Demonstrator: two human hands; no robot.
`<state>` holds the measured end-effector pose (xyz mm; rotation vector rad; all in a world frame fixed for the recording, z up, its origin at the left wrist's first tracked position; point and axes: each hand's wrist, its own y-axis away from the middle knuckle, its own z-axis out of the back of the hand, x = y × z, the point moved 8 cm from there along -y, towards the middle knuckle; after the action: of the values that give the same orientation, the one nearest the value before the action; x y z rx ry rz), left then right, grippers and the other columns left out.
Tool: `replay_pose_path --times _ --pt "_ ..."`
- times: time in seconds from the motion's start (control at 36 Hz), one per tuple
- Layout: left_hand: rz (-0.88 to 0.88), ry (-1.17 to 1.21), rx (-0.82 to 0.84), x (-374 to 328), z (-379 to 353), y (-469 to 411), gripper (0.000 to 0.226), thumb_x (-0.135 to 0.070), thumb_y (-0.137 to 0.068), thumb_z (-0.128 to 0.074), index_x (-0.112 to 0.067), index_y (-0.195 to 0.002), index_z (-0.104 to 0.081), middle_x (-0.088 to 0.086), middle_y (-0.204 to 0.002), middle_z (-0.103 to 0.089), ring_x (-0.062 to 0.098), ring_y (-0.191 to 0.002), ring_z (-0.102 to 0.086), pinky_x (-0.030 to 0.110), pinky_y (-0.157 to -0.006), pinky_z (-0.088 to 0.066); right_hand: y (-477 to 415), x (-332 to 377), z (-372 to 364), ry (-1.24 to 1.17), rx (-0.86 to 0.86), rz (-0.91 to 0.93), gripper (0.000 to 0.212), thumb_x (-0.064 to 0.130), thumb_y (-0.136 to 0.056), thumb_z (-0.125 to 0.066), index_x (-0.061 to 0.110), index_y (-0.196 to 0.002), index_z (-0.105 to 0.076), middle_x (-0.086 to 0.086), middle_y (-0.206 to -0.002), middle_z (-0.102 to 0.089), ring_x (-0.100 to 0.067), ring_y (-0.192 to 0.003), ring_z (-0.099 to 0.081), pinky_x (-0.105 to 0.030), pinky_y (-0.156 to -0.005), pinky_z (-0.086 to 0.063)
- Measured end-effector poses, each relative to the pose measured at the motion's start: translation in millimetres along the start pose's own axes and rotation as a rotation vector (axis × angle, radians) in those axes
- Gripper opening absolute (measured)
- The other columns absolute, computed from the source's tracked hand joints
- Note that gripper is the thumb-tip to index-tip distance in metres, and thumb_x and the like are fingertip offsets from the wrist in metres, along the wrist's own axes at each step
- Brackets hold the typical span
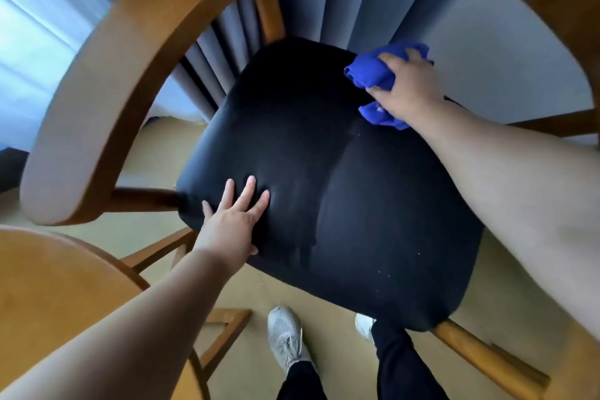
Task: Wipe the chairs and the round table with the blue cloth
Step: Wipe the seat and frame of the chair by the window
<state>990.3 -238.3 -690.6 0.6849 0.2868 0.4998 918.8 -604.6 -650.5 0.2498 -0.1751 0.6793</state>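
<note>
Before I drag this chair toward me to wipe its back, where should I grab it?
Probably the curved wooden arm rail, near its rounded free end, with the left hand coming from above and curling round it. It is a bar with open space beneath; the black seat cushion is broad and padded. The right hand grips the blue cloth.

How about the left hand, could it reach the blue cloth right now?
Probably yes. The left hand lies flat on the black seat, and only bare seat separates it from the blue cloth, which the right hand grips.
</note>
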Motion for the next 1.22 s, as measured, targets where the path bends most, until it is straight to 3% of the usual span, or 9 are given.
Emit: replay_pose_path --times 0.14,0.36,0.75,0.92,1.03,1.22 --pt "-0.019 -0.016 0.000 3 0 -6 0.105 -0.041 -0.078 -0.072 -0.039 -0.148 0.006 -0.010 -0.155 0.021 0.030 -0.144 0.014 0.063 -0.108 -0.019 -5 -6 -3 -0.056 0.031 -0.060 0.078 0.059 -0.071 -0.067 0.034 -0.140 -0.040 -0.013 -0.145 -0.032 -0.038 -0.128 -0.038 -0.043 -0.107 -0.034" --pt "-0.027 -0.059 0.023 4 -2 -11 0.107 -0.043 -0.077 -0.073 -0.037 -0.148 0.007 -0.009 -0.156 0.020 0.032 -0.144 0.011 0.064 -0.106 -0.024 27 12 -9 0.028 0.003 -0.057 0.053 0.028 -0.081 -0.063 0.023 -0.133 -0.051 -0.017 -0.141 -0.037 -0.040 -0.123 -0.040 -0.045 -0.100 -0.039" --pt "-0.004 -0.097 0.033 1 -4 -14 0.102 -0.042 -0.080 -0.070 -0.034 -0.149 0.005 -0.007 -0.156 0.019 0.033 -0.143 0.010 0.064 -0.105 -0.025 94 36 -31 0.076 0.045 -0.005 0.050 0.031 -0.082 -0.064 0.022 -0.129 -0.052 -0.015 -0.152 -0.023 -0.038 -0.134 -0.027 -0.049 -0.102 -0.037" --pt "-0.020 -0.077 0.062 1 -3 -16 0.104 -0.044 -0.078 -0.071 -0.035 -0.149 0.005 -0.008 -0.156 0.020 0.032 -0.144 0.011 0.064 -0.105 -0.025 151 59 -46 0.078 0.044 0.034 0.047 0.031 -0.077 -0.067 0.021 -0.122 -0.057 -0.017 -0.148 -0.028 -0.039 -0.129 -0.032 -0.051 -0.095 -0.041" --pt "-0.038 -0.085 0.073 3 0 -16 0.106 -0.047 -0.077 -0.071 -0.035 -0.149 0.005 -0.008 -0.156 0.020 0.032 -0.144 0.010 0.062 -0.105 -0.028 205 80 -62 0.042 0.074 0.080 0.050 0.021 -0.073 -0.071 0.017 -0.122 -0.060 -0.023 -0.148 -0.032 -0.045 -0.131 -0.034 -0.056 -0.095 -0.039" --pt "-0.054 -0.084 0.068 -2 6 -12 0.107 -0.046 -0.076 -0.073 -0.034 -0.149 0.004 -0.008 -0.156 0.017 0.032 -0.144 0.008 0.062 -0.105 -0.030 282 103 -72 0.003 0.147 0.098 0.065 0.018 -0.049 -0.087 0.017 -0.112 -0.070 -0.027 -0.133 -0.052 -0.050 -0.116 -0.053 -0.058 -0.084 -0.050"
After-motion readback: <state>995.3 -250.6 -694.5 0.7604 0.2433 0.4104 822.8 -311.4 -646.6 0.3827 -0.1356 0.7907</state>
